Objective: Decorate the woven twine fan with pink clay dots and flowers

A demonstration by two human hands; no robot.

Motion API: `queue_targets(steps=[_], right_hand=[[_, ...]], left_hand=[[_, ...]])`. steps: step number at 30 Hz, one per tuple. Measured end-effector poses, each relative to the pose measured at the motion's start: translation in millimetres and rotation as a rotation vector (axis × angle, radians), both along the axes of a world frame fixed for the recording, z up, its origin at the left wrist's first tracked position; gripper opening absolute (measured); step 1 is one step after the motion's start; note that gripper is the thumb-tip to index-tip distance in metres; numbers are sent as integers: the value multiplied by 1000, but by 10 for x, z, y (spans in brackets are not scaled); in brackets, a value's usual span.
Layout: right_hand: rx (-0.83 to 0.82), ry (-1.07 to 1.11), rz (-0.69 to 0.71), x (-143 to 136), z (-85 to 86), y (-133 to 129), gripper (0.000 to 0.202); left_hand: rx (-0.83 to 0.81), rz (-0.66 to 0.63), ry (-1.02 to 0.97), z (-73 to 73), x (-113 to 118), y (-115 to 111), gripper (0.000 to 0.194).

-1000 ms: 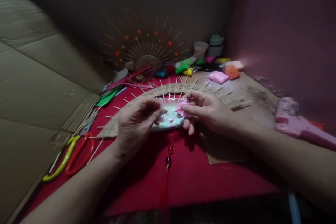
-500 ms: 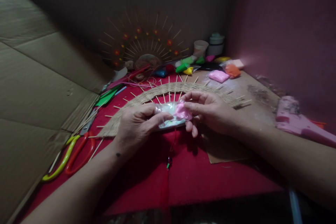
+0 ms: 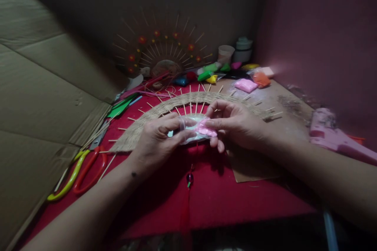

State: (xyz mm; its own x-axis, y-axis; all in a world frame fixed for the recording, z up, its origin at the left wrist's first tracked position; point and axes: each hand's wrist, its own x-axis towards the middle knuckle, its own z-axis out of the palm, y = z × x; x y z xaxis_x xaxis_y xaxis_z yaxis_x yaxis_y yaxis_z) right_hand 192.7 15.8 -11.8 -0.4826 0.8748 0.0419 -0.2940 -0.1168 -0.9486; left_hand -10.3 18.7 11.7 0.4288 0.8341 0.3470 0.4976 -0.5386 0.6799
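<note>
A clear plastic bag [image 3: 193, 136] with a soft pink lump [image 3: 205, 127], looking like modelling clay, is between my hands. My left hand [image 3: 160, 137] is closed on the bag's left end; its thumb and forefinger reach inside, up to the lump. On the other side, my right hand [image 3: 235, 121] pinches the bag's right end at the pink lump, its lower fingers curled beneath. Behind them lies a woven fan-shaped arch [image 3: 165, 106] with thin sticks poking out. Below the bag, a tassel with a dark bead [image 3: 190, 178] rests on the red cloth [image 3: 229, 204].
Scissors [image 3: 91, 168] with yellow and red handles lie left, beside a cardboard wall [image 3: 44, 117]. Coloured clay packets [image 3: 246, 85], a cup [image 3: 226, 53] and a jar [image 3: 243, 49] stand at the back. A pink glue gun [image 3: 332, 135] lies right. A decorated fan [image 3: 165, 47] leans behind.
My left thumb and forefinger have pushed deeper into the bag, towards the pink lump. Both hands have shifted slightly to the right. The bag's left end is now bunched around my left fingers.
</note>
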Motion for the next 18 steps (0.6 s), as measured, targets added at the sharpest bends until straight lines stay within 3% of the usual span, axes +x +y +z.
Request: queue_targets(steps=[6,14,18], right_hand=[[46,-44,-18,-8,-27,-11,19],[8,-65,-30,-37,-45,-26,21],[3,-36,-26,-55,-27,-58,23]], left_hand=[[94,55,34,-45,10,-16,16],[315,-46,20,-102,34,-10,16],[333,-82,61,-63,55,-22,8]])
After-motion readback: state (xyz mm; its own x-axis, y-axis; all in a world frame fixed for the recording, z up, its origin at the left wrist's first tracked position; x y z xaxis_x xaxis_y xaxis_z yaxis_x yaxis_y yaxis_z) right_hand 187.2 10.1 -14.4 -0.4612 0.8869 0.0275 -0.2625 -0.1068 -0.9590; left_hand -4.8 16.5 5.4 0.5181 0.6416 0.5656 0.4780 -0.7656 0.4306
